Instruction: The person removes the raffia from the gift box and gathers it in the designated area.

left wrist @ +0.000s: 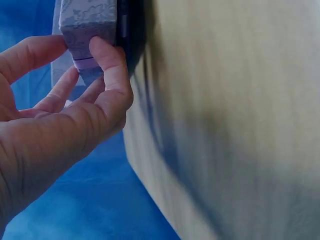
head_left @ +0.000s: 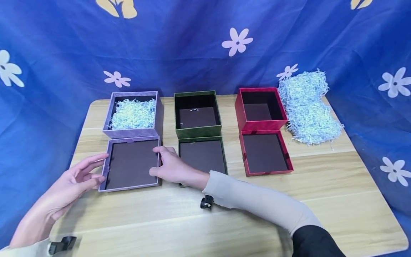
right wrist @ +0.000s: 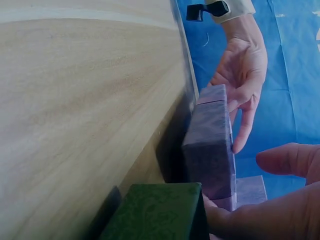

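Note:
A lilac box lid (head_left: 132,164) lies inside-up between the two hands, in front of a matching lilac box base (head_left: 133,134). At its left edge the left hand (head_left: 75,182) holds the side with fingertips and thumb. In the left wrist view that thumb bears on the lid's patterned corner (left wrist: 90,30). From the right, the right hand (head_left: 174,166) grips the opposite rim, with a fingertip and thumb reaching over the lid's dark inside. Pale blue shredded paper (head_left: 135,113) fills the lilac base.
A green box base (head_left: 198,132) with a few paper shreds stands mid-table, its lid (head_left: 225,157) before it, partly behind the right hand. Further right are a red box base (head_left: 263,125) and red lid (head_left: 268,174). A shredded paper heap (head_left: 309,107) lies at the right edge.

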Action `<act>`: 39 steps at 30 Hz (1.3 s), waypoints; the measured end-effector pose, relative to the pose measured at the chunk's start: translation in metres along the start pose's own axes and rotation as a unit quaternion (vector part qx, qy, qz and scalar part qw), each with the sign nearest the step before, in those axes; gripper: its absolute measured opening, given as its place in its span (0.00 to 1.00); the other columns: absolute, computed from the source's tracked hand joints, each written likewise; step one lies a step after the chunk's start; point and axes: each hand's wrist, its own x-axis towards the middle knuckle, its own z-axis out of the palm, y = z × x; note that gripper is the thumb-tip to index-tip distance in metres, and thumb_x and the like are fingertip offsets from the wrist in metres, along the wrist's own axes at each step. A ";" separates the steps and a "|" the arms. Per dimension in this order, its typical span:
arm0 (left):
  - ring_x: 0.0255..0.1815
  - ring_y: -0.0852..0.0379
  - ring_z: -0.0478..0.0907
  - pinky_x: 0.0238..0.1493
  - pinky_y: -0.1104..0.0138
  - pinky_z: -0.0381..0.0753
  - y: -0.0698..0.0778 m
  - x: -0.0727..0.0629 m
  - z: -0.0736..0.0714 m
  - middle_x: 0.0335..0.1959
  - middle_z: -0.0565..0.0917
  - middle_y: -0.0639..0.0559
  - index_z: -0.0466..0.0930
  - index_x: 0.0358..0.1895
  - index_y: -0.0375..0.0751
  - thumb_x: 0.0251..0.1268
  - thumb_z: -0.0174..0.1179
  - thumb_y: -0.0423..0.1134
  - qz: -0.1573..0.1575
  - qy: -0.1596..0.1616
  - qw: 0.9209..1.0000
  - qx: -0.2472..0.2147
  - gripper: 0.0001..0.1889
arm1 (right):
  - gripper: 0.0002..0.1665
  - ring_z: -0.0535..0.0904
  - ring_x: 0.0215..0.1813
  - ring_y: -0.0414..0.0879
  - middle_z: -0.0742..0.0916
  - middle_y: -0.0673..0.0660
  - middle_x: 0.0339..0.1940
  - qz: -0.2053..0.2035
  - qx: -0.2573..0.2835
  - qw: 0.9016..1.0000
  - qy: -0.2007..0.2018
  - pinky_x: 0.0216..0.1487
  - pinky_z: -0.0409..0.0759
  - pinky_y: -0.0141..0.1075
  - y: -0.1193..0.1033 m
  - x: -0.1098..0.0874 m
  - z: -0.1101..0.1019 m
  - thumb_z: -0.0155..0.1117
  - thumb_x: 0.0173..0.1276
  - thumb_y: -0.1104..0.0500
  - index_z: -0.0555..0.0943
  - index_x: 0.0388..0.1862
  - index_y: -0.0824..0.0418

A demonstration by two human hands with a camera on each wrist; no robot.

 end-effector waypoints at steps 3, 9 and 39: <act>0.57 0.60 0.85 0.46 0.69 0.85 -0.005 0.001 0.002 0.77 0.71 0.69 0.65 0.86 0.51 0.80 0.47 0.14 -0.004 -0.004 1.000 -0.002 0.39 | 0.45 0.71 0.69 0.43 0.73 0.59 0.78 0.011 -0.007 1.000 0.002 0.70 0.70 0.32 0.000 0.002 0.002 0.73 0.67 0.63 0.70 0.83 0.59; 0.57 0.60 0.85 0.46 0.69 0.85 -0.008 0.003 0.003 0.75 0.72 0.68 0.62 0.88 0.54 0.79 0.50 0.14 -0.024 0.017 1.000 -0.005 0.42 | 0.46 0.70 0.68 0.43 0.72 0.59 0.79 0.009 0.008 1.000 0.004 0.70 0.69 0.34 -0.003 0.005 -0.001 0.71 0.69 0.63 0.66 0.85 0.57; 0.86 0.44 0.48 0.68 0.76 0.66 0.047 0.100 0.004 0.91 0.43 0.39 0.35 0.92 0.59 0.79 0.66 0.33 -0.049 0.135 0.986 0.082 0.54 | 0.46 0.70 0.70 0.42 0.71 0.41 0.79 -0.102 -0.353 0.928 0.056 0.63 0.73 0.38 -0.107 0.130 -0.024 0.69 0.72 0.31 0.65 0.86 0.31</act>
